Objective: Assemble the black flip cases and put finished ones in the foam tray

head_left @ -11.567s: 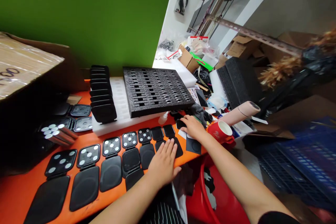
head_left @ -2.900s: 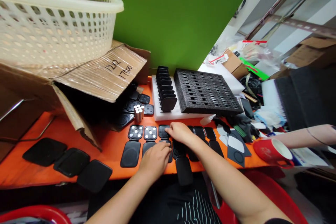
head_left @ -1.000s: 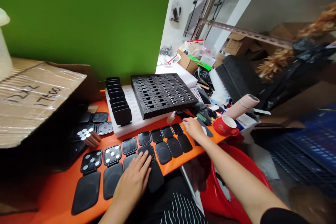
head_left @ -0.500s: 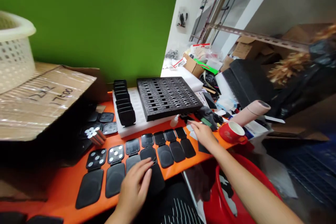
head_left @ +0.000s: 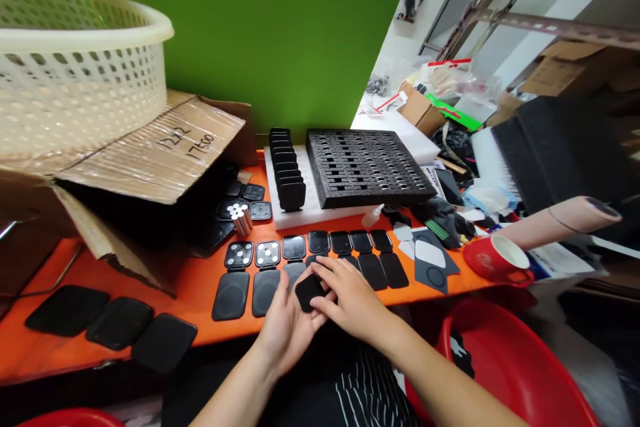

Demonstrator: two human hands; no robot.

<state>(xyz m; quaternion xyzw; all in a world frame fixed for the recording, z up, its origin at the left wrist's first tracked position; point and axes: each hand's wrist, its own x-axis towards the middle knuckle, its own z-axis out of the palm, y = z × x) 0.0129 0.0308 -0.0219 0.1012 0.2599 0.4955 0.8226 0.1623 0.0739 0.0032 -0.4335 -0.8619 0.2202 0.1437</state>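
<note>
Orange tbl [head_left: 189, 280], 7 cases [head_left: 319, 241] in row, 2 dotted, L hand [head_left: 287, 320] cupped under 1 blk pc [head_left: 306, 292], R hand [head_left: 354, 293] pinching it

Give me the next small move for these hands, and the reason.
Probably have the right hand take a firm pinch on the black square before moving it: its thumb and fingertips are already at the square's edge, while the left hand lies palm up beneath.

The left hand [head_left: 291, 323] is facing palm up while the right hand [head_left: 353, 297] is arching toward it, back upward.
</note>
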